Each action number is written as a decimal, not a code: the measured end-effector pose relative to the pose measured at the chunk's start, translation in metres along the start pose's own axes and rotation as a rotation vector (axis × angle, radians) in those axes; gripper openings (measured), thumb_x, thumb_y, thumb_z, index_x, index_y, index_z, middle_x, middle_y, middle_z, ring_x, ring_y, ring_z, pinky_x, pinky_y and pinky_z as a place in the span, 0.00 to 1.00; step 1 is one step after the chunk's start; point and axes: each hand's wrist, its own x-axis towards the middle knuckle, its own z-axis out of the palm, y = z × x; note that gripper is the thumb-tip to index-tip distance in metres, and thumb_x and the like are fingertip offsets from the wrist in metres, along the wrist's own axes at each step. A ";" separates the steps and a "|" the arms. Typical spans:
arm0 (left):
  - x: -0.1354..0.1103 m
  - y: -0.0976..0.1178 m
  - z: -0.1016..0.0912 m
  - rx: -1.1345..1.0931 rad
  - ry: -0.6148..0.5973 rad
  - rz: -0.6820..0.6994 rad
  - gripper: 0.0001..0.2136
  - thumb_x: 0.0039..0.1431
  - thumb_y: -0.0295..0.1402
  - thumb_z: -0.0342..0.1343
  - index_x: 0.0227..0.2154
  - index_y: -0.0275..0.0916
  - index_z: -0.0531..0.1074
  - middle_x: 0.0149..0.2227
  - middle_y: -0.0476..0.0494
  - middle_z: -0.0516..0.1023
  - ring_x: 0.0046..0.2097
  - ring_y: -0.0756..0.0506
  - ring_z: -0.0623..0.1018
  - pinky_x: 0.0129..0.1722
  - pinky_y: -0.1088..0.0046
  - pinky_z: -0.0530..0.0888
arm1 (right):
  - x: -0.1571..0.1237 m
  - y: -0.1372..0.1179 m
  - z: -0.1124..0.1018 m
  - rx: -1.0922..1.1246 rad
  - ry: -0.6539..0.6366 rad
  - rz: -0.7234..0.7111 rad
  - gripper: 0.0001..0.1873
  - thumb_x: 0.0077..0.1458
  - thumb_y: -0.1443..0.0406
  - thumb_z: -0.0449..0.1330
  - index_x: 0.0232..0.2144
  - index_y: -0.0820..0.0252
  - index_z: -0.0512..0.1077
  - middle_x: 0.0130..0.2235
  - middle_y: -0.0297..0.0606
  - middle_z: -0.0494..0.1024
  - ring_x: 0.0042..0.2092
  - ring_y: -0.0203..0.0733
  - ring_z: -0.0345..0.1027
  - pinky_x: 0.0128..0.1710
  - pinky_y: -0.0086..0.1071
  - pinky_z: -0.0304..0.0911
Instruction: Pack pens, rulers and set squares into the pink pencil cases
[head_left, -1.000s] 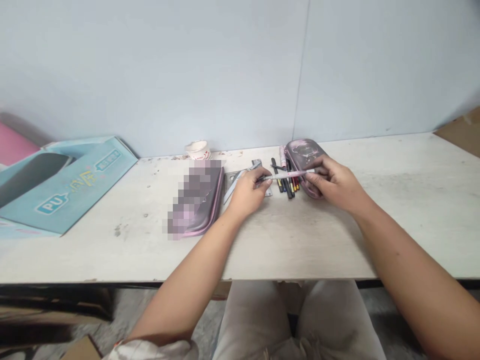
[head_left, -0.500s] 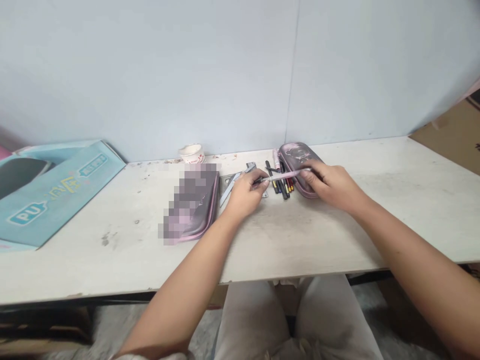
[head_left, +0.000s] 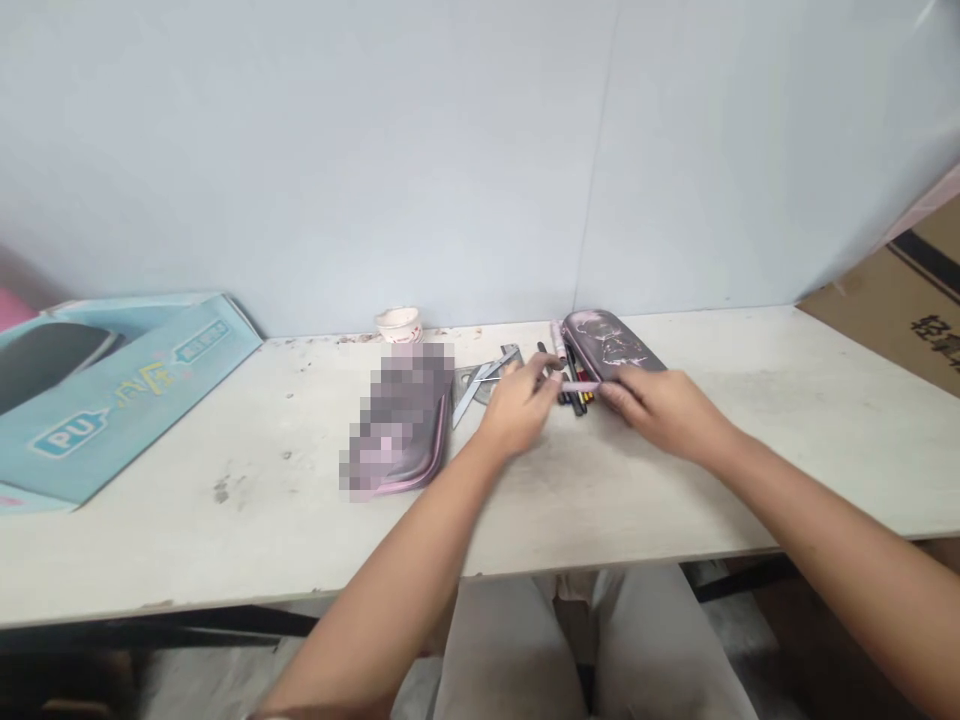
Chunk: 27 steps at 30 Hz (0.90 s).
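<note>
My left hand and my right hand both pinch a thin pink pen, one at each end, level above the white table. Under the pen lie several dark pens. A purple pencil case half sits just behind my right hand. Another purple case lies left of my left hand. Metal rulers and a set square rest between that case and my left hand.
A light blue cardboard box lies at the table's left end. A small white paper cup stands by the pale blue wall. A brown carton shows at the far right. My knees are below the table's front edge.
My two hands have come closer together along the pink pen, so less of it shows between them. The camera has tilted a little, shifting the table lower in view.
</note>
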 end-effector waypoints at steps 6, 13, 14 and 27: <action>0.021 -0.004 0.017 0.312 -0.086 0.169 0.19 0.61 0.41 0.38 0.46 0.35 0.64 0.43 0.39 0.72 0.50 0.41 0.66 0.55 0.56 0.55 | 0.004 -0.040 0.040 -0.231 -0.158 0.166 0.26 0.60 0.57 0.37 0.35 0.65 0.72 0.32 0.53 0.77 0.33 0.50 0.72 0.30 0.36 0.59; 0.022 -0.019 -0.040 0.573 0.054 0.074 0.16 0.59 0.38 0.42 0.46 0.39 0.65 0.50 0.37 0.68 0.55 0.39 0.62 0.58 0.52 0.49 | 0.030 -0.018 0.021 -0.200 -0.028 0.282 0.27 0.60 0.56 0.37 0.40 0.63 0.72 0.38 0.54 0.76 0.41 0.51 0.70 0.37 0.38 0.61; 0.015 -0.024 -0.055 0.624 0.080 0.021 0.17 0.58 0.40 0.43 0.46 0.38 0.65 0.49 0.35 0.68 0.55 0.37 0.62 0.56 0.53 0.54 | 0.031 -0.005 0.017 -0.210 0.038 0.298 0.26 0.60 0.56 0.38 0.43 0.63 0.70 0.42 0.54 0.74 0.45 0.52 0.67 0.38 0.39 0.61; -0.036 -0.095 -0.119 -0.006 -0.056 -0.998 0.31 0.36 0.60 0.55 0.30 0.33 0.71 0.36 0.31 0.78 0.37 0.37 0.78 0.33 0.67 0.72 | 0.042 -0.008 0.037 -0.015 -0.134 0.365 0.30 0.57 0.48 0.39 0.53 0.58 0.63 0.46 0.52 0.68 0.49 0.55 0.63 0.41 0.41 0.59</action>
